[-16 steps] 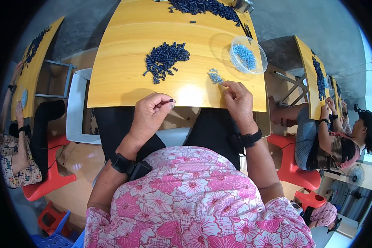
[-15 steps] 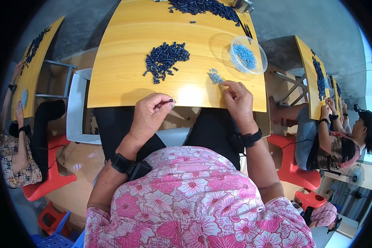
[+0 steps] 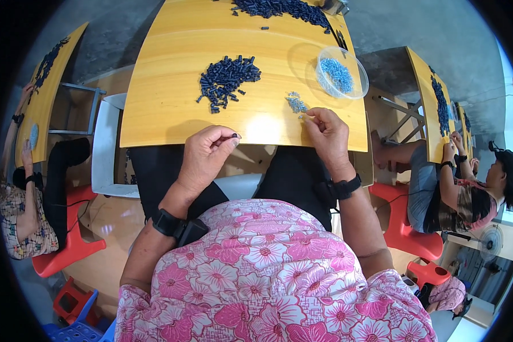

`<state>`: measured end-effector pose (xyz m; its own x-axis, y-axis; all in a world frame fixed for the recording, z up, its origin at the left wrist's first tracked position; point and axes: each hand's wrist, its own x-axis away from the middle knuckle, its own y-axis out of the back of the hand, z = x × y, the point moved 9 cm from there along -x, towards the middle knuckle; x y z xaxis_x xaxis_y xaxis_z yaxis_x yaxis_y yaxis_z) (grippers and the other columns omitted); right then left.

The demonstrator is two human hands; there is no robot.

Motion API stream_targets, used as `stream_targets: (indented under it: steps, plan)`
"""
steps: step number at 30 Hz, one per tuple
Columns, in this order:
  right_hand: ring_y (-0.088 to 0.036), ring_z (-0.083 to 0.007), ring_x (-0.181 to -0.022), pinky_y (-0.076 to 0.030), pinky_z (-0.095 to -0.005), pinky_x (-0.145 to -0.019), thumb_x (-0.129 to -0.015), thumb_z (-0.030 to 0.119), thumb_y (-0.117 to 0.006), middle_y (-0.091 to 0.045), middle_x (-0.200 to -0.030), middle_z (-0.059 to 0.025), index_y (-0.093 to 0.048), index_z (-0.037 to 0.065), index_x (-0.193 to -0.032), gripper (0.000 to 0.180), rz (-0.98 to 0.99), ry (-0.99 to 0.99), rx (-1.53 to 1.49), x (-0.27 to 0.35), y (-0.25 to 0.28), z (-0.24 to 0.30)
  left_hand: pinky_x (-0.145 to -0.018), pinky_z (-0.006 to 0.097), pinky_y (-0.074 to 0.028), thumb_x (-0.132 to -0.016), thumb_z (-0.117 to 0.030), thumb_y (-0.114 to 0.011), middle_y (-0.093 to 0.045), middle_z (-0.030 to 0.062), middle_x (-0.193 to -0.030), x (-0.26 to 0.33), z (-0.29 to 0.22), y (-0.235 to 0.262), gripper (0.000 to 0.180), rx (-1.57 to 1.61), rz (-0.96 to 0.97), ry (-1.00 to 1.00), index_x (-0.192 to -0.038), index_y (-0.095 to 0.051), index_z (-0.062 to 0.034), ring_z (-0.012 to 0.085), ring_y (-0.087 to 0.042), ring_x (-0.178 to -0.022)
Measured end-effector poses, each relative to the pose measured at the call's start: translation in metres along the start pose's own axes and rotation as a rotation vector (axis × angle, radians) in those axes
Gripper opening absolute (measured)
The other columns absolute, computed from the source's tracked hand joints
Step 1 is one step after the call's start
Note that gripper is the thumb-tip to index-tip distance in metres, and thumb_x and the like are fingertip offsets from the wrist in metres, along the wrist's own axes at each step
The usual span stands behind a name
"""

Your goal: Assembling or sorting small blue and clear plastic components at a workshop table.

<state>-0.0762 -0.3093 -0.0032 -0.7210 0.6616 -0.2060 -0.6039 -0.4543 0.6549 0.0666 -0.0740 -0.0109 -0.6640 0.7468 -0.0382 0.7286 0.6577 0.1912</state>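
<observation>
Your left hand pinched a small dark cylindrical piece; right hand, fingers together, picked at pale-blue bits at 12 o'clock on glossy yellow tabletop.

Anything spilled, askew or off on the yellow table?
Nothing damaged. A few small dark cylindrical pieces lie loose on the yellow wooden table, apart from the near dark pile. The clear round plastic bowl of blue bits sits upright, near the right edge.

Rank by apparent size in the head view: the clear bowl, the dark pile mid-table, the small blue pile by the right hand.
1. Dark pile
2. Clear bowl, close to the dark pile in spread, so that order is unsure
3. Small blue pile, clearly smallest, beside the right hand
</observation>
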Motion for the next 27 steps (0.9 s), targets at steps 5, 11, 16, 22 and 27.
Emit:
stream_targets:
  steps: [5,11,16,22,27]
  plan:
    - [-0.066,-0.0318,-0.077,-0.053,-0.0375,-0.071,-0.08,0.014,-0.069,-0.067,-0.086,-0.0121,-0.071,0.01,-0.092,0.013,0.029,0.099,0.127,-0.001,-0.004,0.021,-0.065,0.02,-0.047,-0.091,-0.006,-0.064,-0.063,-0.0004,-0.08,-0.002,0.003,-0.001,0.01,-0.001,0.01,0.007,-0.095,-0.067,0.0019,0.0047,-0.055,-0.071]
    - [-0.065,-0.0316,-0.075,-0.053,-0.0388,-0.069,-0.08,0.016,-0.07,-0.065,-0.083,-0.011,-0.072,0.012,-0.09,0.011,0.047,0.113,0.16,-0.003,-0.007,0.024,-0.066,0.02,-0.047,-0.091,-0.006,-0.064,-0.064,-0.0003,-0.081,0.0,0.003,0.001,0.009,0.01,0.004,0.016,-0.095,-0.067,0.002,0.0045,-0.055,-0.072]
    - [-0.064,-0.032,-0.074,-0.053,-0.0394,-0.068,-0.08,0.015,-0.07,-0.065,-0.082,-0.011,-0.072,0.012,-0.09,0.011,0.034,0.146,0.182,-0.004,-0.008,0.027,-0.066,0.02,-0.046,-0.091,-0.006,-0.065,-0.065,0.0003,-0.083,0.0,0.001,0.002,0.009,-0.029,0.009,-0.009,-0.095,-0.067,0.0016,0.0047,-0.056,-0.073]
    - [-0.064,-0.0301,-0.071,-0.053,-0.0372,-0.066,-0.08,0.013,-0.071,-0.064,-0.08,-0.0116,-0.072,0.009,-0.09,0.012,0.04,0.261,0.2,-0.005,-0.011,0.044,-0.07,0.021,-0.049,-0.089,-0.004,-0.066,-0.067,0.0014,-0.085,0.002,-0.002,-0.005,0.008,0.008,0.041,0.018,-0.095,-0.067,0.0012,0.0047,-0.06,-0.078]
    - [-0.058,-0.0097,-0.064,-0.047,-0.0239,-0.056,-0.085,0.003,-0.07,-0.064,-0.078,-0.0032,-0.072,0.003,-0.092,0.007,0.309,-0.126,-0.525,0.014,-0.035,0.08,-0.071,0.02,-0.05,-0.086,-0.002,-0.069,-0.067,0.0005,-0.086,0.002,-0.008,-0.009,0.01,0.05,0.06,0.046,-0.096,-0.067,0.0007,0.0046,-0.061,-0.078]
